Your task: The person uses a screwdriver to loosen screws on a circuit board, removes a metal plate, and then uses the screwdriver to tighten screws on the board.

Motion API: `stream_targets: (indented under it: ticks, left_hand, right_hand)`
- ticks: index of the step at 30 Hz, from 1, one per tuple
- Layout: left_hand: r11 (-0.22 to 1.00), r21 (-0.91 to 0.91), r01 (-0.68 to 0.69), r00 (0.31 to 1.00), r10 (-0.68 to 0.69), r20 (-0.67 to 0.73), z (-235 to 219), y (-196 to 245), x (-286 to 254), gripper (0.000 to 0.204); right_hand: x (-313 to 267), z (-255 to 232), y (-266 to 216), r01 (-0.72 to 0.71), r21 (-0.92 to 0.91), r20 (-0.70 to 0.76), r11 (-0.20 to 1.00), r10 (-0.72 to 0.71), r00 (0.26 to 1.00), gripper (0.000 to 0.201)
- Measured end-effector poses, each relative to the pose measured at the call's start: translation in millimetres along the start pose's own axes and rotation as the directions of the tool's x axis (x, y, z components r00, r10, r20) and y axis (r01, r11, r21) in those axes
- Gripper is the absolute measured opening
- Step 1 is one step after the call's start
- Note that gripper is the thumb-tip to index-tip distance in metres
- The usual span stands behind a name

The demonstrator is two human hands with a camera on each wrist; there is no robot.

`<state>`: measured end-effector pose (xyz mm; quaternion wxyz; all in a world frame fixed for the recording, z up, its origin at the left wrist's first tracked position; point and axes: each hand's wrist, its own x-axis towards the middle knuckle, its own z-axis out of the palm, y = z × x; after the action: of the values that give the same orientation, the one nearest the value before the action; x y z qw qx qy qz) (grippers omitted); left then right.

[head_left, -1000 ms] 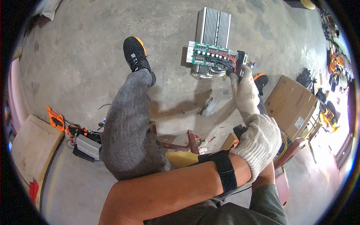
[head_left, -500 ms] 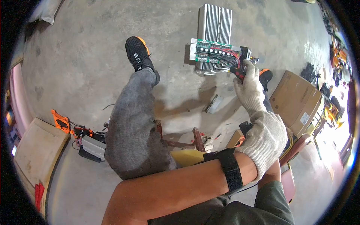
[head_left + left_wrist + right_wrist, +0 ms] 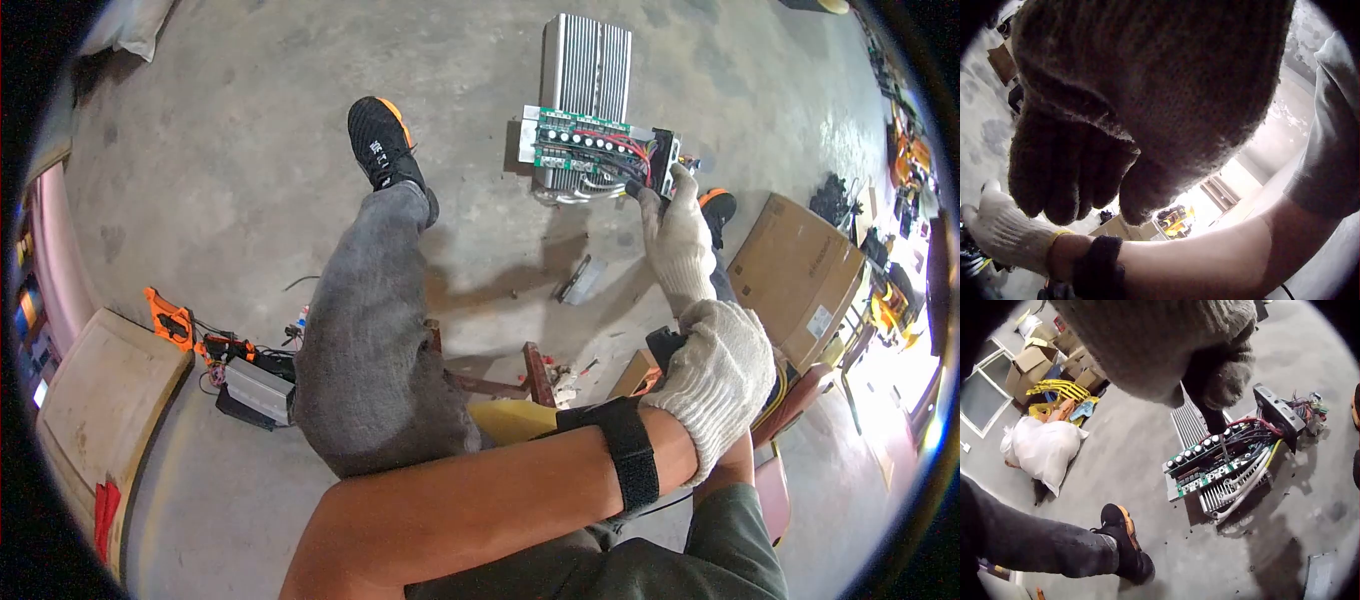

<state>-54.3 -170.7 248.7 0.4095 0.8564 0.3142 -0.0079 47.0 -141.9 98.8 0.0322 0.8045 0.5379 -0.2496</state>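
In the head view a green circuit board with a row of white-topped capacitors lies across a finned aluminium housing on the floor. Red and black wires run from it to a black end plate. My gloved right hand grips a dark-handled screwdriver, its metal shaft pointing down at the board in the right wrist view. My gloved left hand is over the right forearm, fingers loosely bent and nothing seen in them in the left wrist view.
A cardboard box stands to the right, beyond one shoe. A small flat metal piece lies on the floor in front of me. To the left are a grey metal unit and an orange tool part. A white sack sits farther off.
My right hand has turned about the screwdriver; its red and black handle showed half a second ago and is mostly hidden now. The head view has shifted slightly. My left hand stays over the right forearm.
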Motion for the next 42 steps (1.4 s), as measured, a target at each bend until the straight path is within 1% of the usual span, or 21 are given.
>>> stream_targets:
  ticks: [6, 7, 8, 9, 10, 12, 15, 19, 21, 23, 25, 26, 28, 29, 31, 32, 33, 34, 37, 40, 42]
  left_hand:
    - [0.999, 0.037, -0.003, 0.995, 0.007, -0.103, 0.9, -1.9, 1.5, 0.017]
    - [0.999, 0.043, -0.005, 0.993, 0.010, -0.118, 0.7, -2.1, 2.0, 0.017]
    - [0.999, 0.044, -0.005, 0.993, 0.010, -0.117, -1.8, -2.1, 1.9, 0.017]
    - [1.000, 0.016, -0.005, 0.999, 0.006, -0.041, -5.5, -2.0, 2.4, 0.019]
    - [1.000, -0.013, -0.004, 0.999, 0.004, 0.036, -7.9, -1.0, 2.3, 0.024]
    - [1.000, -0.019, 0.023, 0.999, -0.022, 0.028, -8.3, 1.8, 2.2, 0.024]
    - [0.999, 0.000, 0.053, 0.998, -0.053, 0.017, -9.3, 1.5, 1.5, 0.024]
    - [0.994, 0.083, 0.071, 0.997, -0.073, 0.024, -6.2, 5.9, 1.9, 0.026]
    - [0.993, 0.085, 0.081, 0.996, -0.084, 0.035, 3.3, 12.3, 3.5, 0.028]
    - [0.992, 0.086, 0.094, 0.994, -0.098, 0.047, 3.1, 13.2, 4.1, 0.031]
    - [0.995, -0.038, 0.096, 0.991, -0.092, 0.102, -7.8, 6.5, 2.8, 0.033]
    - [0.995, -0.037, 0.095, 0.991, -0.091, 0.101, -8.8, 0.0, 1.6, 0.033]
    - [1.000, -0.024, -0.003, 0.995, 0.000, -0.102, -2.5, -9.0, 0.0, 0.018]
    - [1.000, -0.024, -0.004, 0.995, 0.001, -0.101, 0.3, -5.5, 1.2, 0.018]
    - [0.998, 0.032, 0.046, 0.997, -0.048, 0.062, 4.5, 5.1, 4.7, 0.028]
    - [0.999, 0.032, 0.044, 0.997, -0.046, 0.063, 0.9, 1.2, 2.1, 0.028]
    - [0.999, 0.048, 0.018, 1.000, -0.017, -0.020, -1.7, -3.9, -2.1, 0.021]
    - [0.998, 0.066, -0.008, 0.995, 0.014, -0.101, -5.2, -7.6, -4.8, 0.018]
    - [0.996, 0.092, -0.009, 0.996, 0.017, -0.092, 1.5, -4.7, -1.5, 0.018]
    - [0.998, 0.019, 0.058, 0.998, -0.058, 0.013, -13.3, -1.6, -1.0, 0.026]
    - [0.999, 0.003, 0.033, 0.999, -0.033, 0.026, -8.2, -0.3, 1.1, 0.026]
  right_hand:
    - [-1.1, -4.1, 5.0, 0.153, -0.085, 0.037, 0.985, -0.151, 0.988, 0.062]
    - [1.8, -1.3, 5.7, 0.153, -0.084, 0.037, 0.985, -0.151, 0.988, 0.062]
    - [4.0, 1.2, 6.4, 0.068, -0.019, 0.037, 0.998, -0.067, 0.997, 0.061]
    - [5.5, 2.0, 6.8, -0.018, 0.045, 0.040, 0.999, 0.017, 0.999, 0.060]
    - [2.6, 0.1, 6.6, -0.021, 0.045, 0.040, 0.999, 0.020, 0.999, 0.060]
    - [-3.0, -6.4, 2.4, 0.117, 0.020, -0.025, 0.993, -0.116, 0.993, 0.055]
    - [-6.9, -10.5, -1.8, 0.187, -0.066, 0.012, 0.980, -0.187, 0.982, 0.055]
    - [-2.7, -5.3, 3.6, 0.156, -0.016, -0.030, 0.988, -0.156, 0.987, 0.056]
    - [-2.8, -9.4, -3.8, 0.021, 0.020, -0.021, 1.000, -0.020, 1.000, 0.056]
    - [-5.1, -10.1, -2.3, 0.091, -0.019, -0.014, 0.996, -0.091, 0.996, 0.056]
    - [-4.4, -8.4, -0.8, 0.161, -0.057, -0.006, 0.985, -0.162, 0.987, 0.056]
    - [-1.1, -5.0, -0.2, 0.100, -0.022, -0.002, 0.995, -0.100, 0.995, 0.057]
    - [1.3, -5.0, -3.0, 0.037, 0.013, 0.005, 0.999, -0.038, 0.999, 0.059]
    - [1.3, -8.8, -7.5, -0.029, 0.047, 0.050, 0.998, 0.027, 0.998, 0.059]
    - [-1.4, -13.9, -11.7, -0.099, 0.078, 0.096, 0.992, 0.091, 0.991, 0.058]
    - [-6.3, -15.7, -11.8, -0.003, 0.012, 0.046, 1.000, 0.003, 0.999, 0.056]
    - [-9.1, -16.7, -11.5, 0.089, -0.058, 0.003, 0.994, -0.089, 0.996, 0.054]
    - [-8.7, -14.9, -8.6, 0.087, -0.059, 0.003, 0.994, -0.087, 0.996, 0.054]
    - [-3.5, -6.3, 1.3, 0.183, -0.115, -0.005, 0.976, -0.185, 0.983, 0.052]
    - [2.0, -4.2, 1.9, 0.092, -0.121, 0.032, 0.988, -0.088, 0.996, 0.055]
    - [5.9, -5.6, 1.9, -0.031, -0.120, 0.105, 0.992, 0.044, 0.994, 0.053]
